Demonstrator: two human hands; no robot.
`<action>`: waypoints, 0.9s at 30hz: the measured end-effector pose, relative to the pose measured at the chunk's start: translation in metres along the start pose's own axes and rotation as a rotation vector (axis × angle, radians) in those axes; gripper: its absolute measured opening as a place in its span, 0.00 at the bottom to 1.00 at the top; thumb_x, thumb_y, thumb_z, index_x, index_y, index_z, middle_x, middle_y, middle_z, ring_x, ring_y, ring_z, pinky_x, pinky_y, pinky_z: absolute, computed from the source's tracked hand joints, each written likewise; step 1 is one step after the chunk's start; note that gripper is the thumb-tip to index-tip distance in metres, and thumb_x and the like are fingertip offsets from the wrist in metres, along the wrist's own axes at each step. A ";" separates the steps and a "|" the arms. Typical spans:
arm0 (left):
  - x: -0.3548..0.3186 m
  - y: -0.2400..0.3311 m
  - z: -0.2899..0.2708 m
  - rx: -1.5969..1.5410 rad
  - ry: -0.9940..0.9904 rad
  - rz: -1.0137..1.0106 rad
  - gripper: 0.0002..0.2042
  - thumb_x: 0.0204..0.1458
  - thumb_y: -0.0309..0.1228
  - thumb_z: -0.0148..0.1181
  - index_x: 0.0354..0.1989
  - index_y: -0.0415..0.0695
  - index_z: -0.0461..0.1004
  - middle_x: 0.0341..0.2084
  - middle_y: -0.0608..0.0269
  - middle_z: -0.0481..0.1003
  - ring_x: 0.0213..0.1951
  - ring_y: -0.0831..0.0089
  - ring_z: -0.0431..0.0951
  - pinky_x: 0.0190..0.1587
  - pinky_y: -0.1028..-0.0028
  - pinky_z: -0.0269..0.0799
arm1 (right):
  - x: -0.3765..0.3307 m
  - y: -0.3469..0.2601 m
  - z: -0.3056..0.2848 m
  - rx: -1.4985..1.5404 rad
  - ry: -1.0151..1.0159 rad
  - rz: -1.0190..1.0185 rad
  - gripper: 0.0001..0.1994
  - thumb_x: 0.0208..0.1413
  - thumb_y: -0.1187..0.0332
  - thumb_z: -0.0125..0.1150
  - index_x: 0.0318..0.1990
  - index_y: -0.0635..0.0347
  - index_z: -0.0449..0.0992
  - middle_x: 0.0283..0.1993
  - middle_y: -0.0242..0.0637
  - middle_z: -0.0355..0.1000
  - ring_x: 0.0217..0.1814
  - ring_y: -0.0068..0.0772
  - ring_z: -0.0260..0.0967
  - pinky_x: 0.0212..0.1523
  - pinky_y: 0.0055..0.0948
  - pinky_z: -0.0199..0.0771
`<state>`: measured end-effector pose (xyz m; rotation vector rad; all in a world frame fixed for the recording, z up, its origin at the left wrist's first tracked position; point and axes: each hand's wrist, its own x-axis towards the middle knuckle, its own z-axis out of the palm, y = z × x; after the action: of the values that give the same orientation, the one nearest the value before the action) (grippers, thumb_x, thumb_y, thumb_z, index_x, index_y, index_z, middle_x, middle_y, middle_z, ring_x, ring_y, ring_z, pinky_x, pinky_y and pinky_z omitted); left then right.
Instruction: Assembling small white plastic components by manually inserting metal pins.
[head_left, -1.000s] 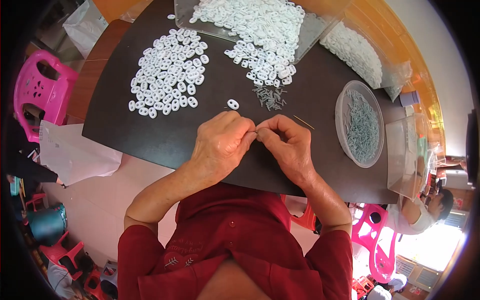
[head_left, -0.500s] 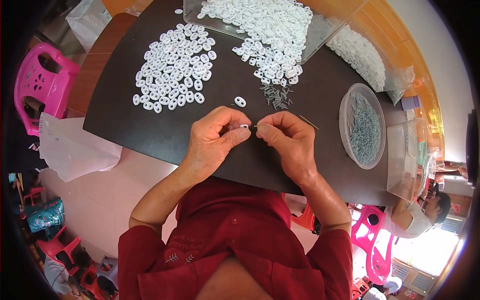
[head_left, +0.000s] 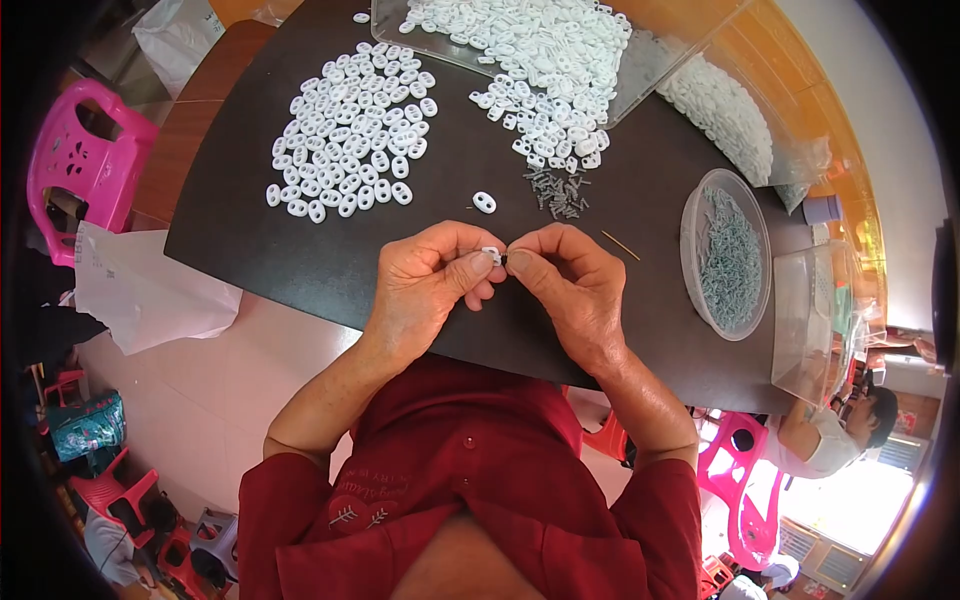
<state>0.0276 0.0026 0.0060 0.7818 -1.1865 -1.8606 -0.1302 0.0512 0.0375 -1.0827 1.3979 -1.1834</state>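
Observation:
My left hand [head_left: 430, 275] pinches a small white plastic piece [head_left: 491, 254] between thumb and fingers, just above the dark table [head_left: 300, 260]. My right hand [head_left: 570, 285] meets it fingertip to fingertip and holds a tiny dark screw against the piece. Just beyond my hands a single white piece [head_left: 484, 202] lies alone. A small heap of dark screws [head_left: 555, 190] sits to its right.
A spread of white pieces [head_left: 350, 130] covers the far left of the table; a larger pile [head_left: 540, 60] lies in a clear tray. A round tub of screws [head_left: 730, 255] stands right, beside a clear box [head_left: 815, 310]. Pink chairs [head_left: 80, 160] flank the table.
My hands stay joined over the near table edge; the fingers have shifted slightly around the white piece. The view has tilted a little, nothing else moved.

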 end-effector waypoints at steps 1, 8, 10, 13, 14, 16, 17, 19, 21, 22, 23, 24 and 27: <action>0.000 0.001 0.001 0.009 0.008 -0.004 0.05 0.56 0.25 0.54 0.36 0.37 0.74 0.25 0.66 0.75 0.25 0.84 0.71 0.27 0.83 0.69 | 0.000 0.001 0.000 0.011 -0.007 -0.004 0.05 0.54 0.74 0.59 0.36 0.67 0.74 0.32 0.28 0.71 0.33 0.13 0.63 0.35 0.15 0.64; -0.003 -0.001 0.000 0.041 0.021 0.008 0.07 0.56 0.26 0.53 0.37 0.35 0.73 0.25 0.64 0.74 0.24 0.83 0.70 0.29 0.83 0.68 | 0.000 0.001 0.003 0.015 -0.015 -0.019 0.05 0.54 0.74 0.59 0.36 0.67 0.74 0.32 0.28 0.71 0.34 0.13 0.63 0.35 0.15 0.65; -0.004 -0.002 0.000 0.028 0.017 0.020 0.07 0.56 0.27 0.53 0.37 0.35 0.73 0.26 0.65 0.74 0.25 0.83 0.70 0.29 0.84 0.68 | 0.000 0.000 0.003 -0.002 -0.013 -0.011 0.05 0.54 0.74 0.59 0.35 0.67 0.74 0.32 0.28 0.71 0.34 0.14 0.64 0.35 0.15 0.65; -0.005 -0.003 0.001 0.045 0.034 0.022 0.07 0.57 0.27 0.53 0.37 0.36 0.73 0.26 0.66 0.73 0.26 0.84 0.69 0.29 0.84 0.67 | 0.001 0.002 0.004 -0.017 -0.014 -0.011 0.05 0.53 0.74 0.59 0.35 0.67 0.74 0.32 0.29 0.71 0.34 0.14 0.64 0.35 0.15 0.65; -0.006 -0.004 0.002 0.043 0.035 0.023 0.07 0.57 0.27 0.53 0.37 0.36 0.73 0.26 0.66 0.73 0.26 0.84 0.69 0.29 0.84 0.67 | 0.001 0.003 0.004 -0.015 -0.016 -0.018 0.05 0.53 0.74 0.59 0.35 0.67 0.74 0.32 0.29 0.71 0.34 0.14 0.64 0.35 0.15 0.65; -0.007 -0.005 0.003 0.110 0.062 0.040 0.07 0.57 0.28 0.53 0.37 0.36 0.73 0.26 0.68 0.73 0.26 0.85 0.69 0.29 0.85 0.67 | 0.001 0.002 0.005 -0.035 -0.009 -0.017 0.04 0.53 0.75 0.59 0.35 0.67 0.74 0.32 0.29 0.71 0.34 0.14 0.64 0.35 0.15 0.65; -0.008 -0.005 0.003 0.109 0.064 0.040 0.07 0.57 0.28 0.53 0.37 0.36 0.73 0.26 0.68 0.73 0.26 0.85 0.69 0.29 0.85 0.67 | 0.001 0.002 0.006 -0.053 -0.001 -0.017 0.04 0.53 0.75 0.58 0.35 0.67 0.74 0.32 0.29 0.71 0.33 0.14 0.64 0.35 0.15 0.65; -0.009 -0.005 0.006 0.164 0.107 0.062 0.07 0.57 0.28 0.54 0.37 0.37 0.73 0.26 0.69 0.73 0.26 0.86 0.69 0.29 0.85 0.66 | 0.002 0.004 0.006 -0.040 -0.003 -0.018 0.04 0.53 0.75 0.58 0.34 0.67 0.74 0.31 0.29 0.71 0.33 0.14 0.64 0.34 0.15 0.65; -0.009 -0.007 0.008 0.185 0.126 0.086 0.07 0.56 0.28 0.54 0.37 0.37 0.73 0.26 0.69 0.73 0.26 0.86 0.69 0.28 0.85 0.66 | 0.002 0.005 0.007 -0.026 -0.006 -0.020 0.04 0.53 0.76 0.58 0.34 0.67 0.74 0.31 0.29 0.72 0.33 0.14 0.65 0.34 0.15 0.65; -0.009 -0.008 0.009 0.207 0.145 0.109 0.06 0.56 0.28 0.54 0.36 0.37 0.73 0.26 0.69 0.73 0.26 0.86 0.68 0.28 0.85 0.66 | 0.002 0.005 0.008 -0.044 0.000 -0.016 0.04 0.53 0.76 0.58 0.33 0.68 0.74 0.31 0.29 0.72 0.32 0.14 0.65 0.34 0.15 0.65; -0.009 -0.010 0.010 0.206 0.147 0.109 0.06 0.56 0.28 0.54 0.36 0.37 0.73 0.26 0.69 0.73 0.26 0.86 0.68 0.28 0.85 0.66 | 0.003 0.005 0.008 -0.063 0.007 -0.013 0.03 0.53 0.76 0.58 0.33 0.68 0.74 0.30 0.29 0.72 0.32 0.14 0.65 0.33 0.15 0.65; -0.009 -0.011 0.012 0.220 0.172 0.147 0.05 0.55 0.25 0.55 0.35 0.37 0.73 0.24 0.68 0.73 0.24 0.85 0.69 0.26 0.85 0.66 | 0.003 0.005 0.009 -0.064 0.006 -0.012 0.03 0.53 0.76 0.58 0.33 0.68 0.74 0.30 0.29 0.72 0.32 0.14 0.65 0.33 0.15 0.65; -0.007 -0.016 0.013 0.227 0.203 0.186 0.03 0.54 0.23 0.55 0.34 0.37 0.73 0.23 0.68 0.72 0.23 0.85 0.69 0.25 0.84 0.66 | 0.004 0.008 0.010 -0.049 0.009 -0.012 0.03 0.53 0.76 0.58 0.32 0.68 0.74 0.30 0.30 0.72 0.32 0.14 0.65 0.33 0.15 0.66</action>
<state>0.0161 0.0189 -0.0037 0.9275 -1.3052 -1.4757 -0.1215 0.0472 0.0284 -1.1225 1.4357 -1.1697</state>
